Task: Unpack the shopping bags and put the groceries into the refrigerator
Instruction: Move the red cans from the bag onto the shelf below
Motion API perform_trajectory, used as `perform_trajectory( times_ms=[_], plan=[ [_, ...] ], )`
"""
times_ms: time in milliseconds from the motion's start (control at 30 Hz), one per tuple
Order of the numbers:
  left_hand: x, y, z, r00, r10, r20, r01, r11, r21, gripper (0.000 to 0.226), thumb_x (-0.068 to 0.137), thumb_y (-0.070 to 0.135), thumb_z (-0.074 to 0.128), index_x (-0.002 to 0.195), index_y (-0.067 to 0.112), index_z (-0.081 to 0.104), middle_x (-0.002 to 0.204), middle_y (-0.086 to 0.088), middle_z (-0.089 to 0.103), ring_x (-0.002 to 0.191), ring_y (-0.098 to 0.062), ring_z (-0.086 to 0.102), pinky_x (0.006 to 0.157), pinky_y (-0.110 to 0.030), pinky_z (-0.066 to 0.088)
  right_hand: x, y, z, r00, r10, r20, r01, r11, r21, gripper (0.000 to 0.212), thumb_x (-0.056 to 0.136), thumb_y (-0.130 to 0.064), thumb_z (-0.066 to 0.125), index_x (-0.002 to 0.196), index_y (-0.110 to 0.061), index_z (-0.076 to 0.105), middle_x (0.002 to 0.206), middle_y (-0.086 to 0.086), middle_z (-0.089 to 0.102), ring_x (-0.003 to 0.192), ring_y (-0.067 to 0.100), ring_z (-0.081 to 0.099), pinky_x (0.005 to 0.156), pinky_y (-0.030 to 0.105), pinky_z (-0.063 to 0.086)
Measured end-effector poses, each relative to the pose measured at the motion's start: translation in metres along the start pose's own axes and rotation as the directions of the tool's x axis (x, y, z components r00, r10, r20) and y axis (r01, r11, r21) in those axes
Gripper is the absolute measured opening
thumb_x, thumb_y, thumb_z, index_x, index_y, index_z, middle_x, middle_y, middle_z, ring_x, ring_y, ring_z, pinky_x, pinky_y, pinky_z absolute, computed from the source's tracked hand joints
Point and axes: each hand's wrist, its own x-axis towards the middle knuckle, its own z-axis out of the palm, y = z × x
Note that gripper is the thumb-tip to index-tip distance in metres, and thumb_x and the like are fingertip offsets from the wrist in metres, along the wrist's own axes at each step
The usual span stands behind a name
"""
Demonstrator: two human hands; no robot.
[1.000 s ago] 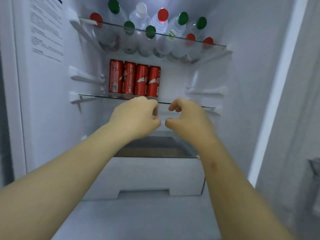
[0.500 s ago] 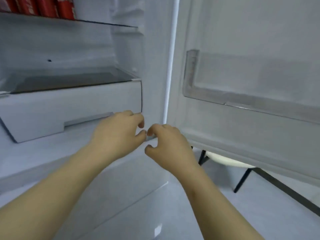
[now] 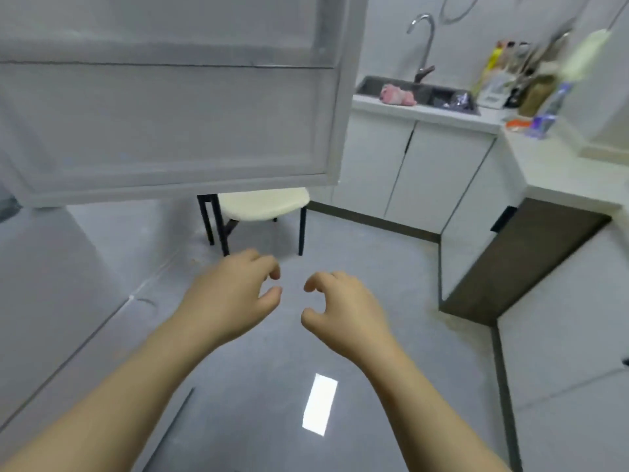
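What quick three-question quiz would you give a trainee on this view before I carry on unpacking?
1. True or false: the left hand and the right hand each hold a grocery item.
2. What stands on the floor beyond the lower edge of the open refrigerator door?
A) a stool with a cream seat
B) a full shopping bag
C) a red bucket
3. Short answer: what colour is the soft lump at the front edge of the sink?

Key: 1 false, both hands are empty with loosely curled fingers; 2 A; 3 pink.
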Motion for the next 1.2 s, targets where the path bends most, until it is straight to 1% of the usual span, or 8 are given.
perform_trajectory(
  times_ms=[67,233,367,533,667,833,1033,1200],
  plan=[
    [0.011,0.044,0.022,0.996,0.088,0.030,-0.086,0.995,-0.043,0.023,0.092,0.040,0.046,0.111,0.028,0.053,0.106,0.010,0.051,0.092,-0.008,0.048,0.071,-0.025,0.041,-0.023,0.038,-0.013,0.994,0.103,-0.032,-0.102,0.994,0.025,0.038,0.086,-0.030,0.052,0.125,-0.028,0.050,0.127,-0.006,0.051,0.117,0.015,0.044,0.092,0.031,0.042],
    [0.034,0.155,0.066,0.959,0.271,0.076,-0.260,0.956,-0.134,0.025,0.093,0.039,0.046,0.114,0.027,0.053,0.110,0.008,0.053,0.098,-0.010,0.052,0.074,-0.023,0.043,-0.084,0.127,-0.049,0.943,0.314,-0.111,-0.312,0.949,0.035,0.039,0.085,-0.029,0.051,0.124,-0.027,0.050,0.126,-0.007,0.052,0.117,0.014,0.044,0.090,0.029,0.040],
    [0.041,0.233,0.097,0.902,0.419,0.106,-0.396,0.899,-0.187,0.025,0.094,0.037,0.046,0.114,0.025,0.054,0.111,0.006,0.055,0.097,-0.010,0.052,0.072,-0.021,0.040,-0.133,0.188,-0.083,0.851,0.481,-0.212,-0.475,0.876,0.079,0.038,0.086,-0.029,0.051,0.124,-0.027,0.050,0.125,-0.008,0.051,0.116,0.013,0.044,0.080,0.026,0.039],
    [0.043,0.318,0.130,0.796,0.581,0.170,-0.534,0.806,-0.255,0.024,0.093,0.037,0.048,0.113,0.025,0.055,0.111,0.006,0.055,0.094,-0.008,0.053,0.076,-0.019,0.046,-0.187,0.237,-0.101,0.706,0.647,-0.289,-0.624,0.760,0.178,0.037,0.086,-0.029,0.053,0.123,-0.027,0.051,0.125,-0.007,0.052,0.115,0.012,0.046,0.086,0.025,0.043],
    [0.052,0.379,0.151,0.674,0.711,0.201,-0.653,0.700,-0.288,0.023,0.093,0.037,0.048,0.111,0.026,0.056,0.108,0.008,0.055,0.092,-0.008,0.052,0.078,-0.023,0.050,-0.221,0.270,-0.115,0.566,0.759,-0.323,-0.723,0.645,0.249,0.035,0.087,-0.030,0.052,0.122,-0.027,0.051,0.125,-0.007,0.051,0.116,0.012,0.044,0.094,0.030,0.043],
    [0.071,0.450,0.168,0.493,0.845,0.207,-0.775,0.535,-0.336,0.024,0.093,0.036,0.047,0.112,0.025,0.056,0.106,0.007,0.055,0.092,-0.010,0.055,0.079,-0.031,0.052,-0.249,0.311,-0.138,0.376,0.846,-0.378,-0.792,0.505,0.342,0.033,0.088,-0.029,0.052,0.120,-0.028,0.051,0.123,-0.008,0.052,0.116,0.012,0.044,0.093,0.031,0.043],
    [0.089,0.525,0.180,0.280,0.939,0.201,-0.859,0.339,-0.383,0.026,0.093,0.037,0.046,0.114,0.023,0.055,0.107,0.005,0.054,0.094,-0.014,0.055,0.078,-0.033,0.050,-0.268,0.348,-0.164,0.131,0.891,-0.434,-0.813,0.347,0.468,0.032,0.087,-0.031,0.053,0.119,-0.029,0.052,0.123,-0.010,0.051,0.116,0.010,0.043,0.089,0.028,0.043],
    [0.075,0.579,0.185,0.101,0.981,0.165,-0.887,0.164,-0.432,0.026,0.094,0.037,0.045,0.115,0.024,0.054,0.108,0.007,0.053,0.095,-0.013,0.054,0.075,-0.027,0.048,-0.302,0.357,-0.175,-0.078,0.891,-0.448,-0.798,0.214,0.563,0.030,0.086,-0.027,0.053,0.116,-0.028,0.053,0.119,-0.010,0.051,0.112,0.011,0.044,0.088,0.030,0.043]
  ],
)
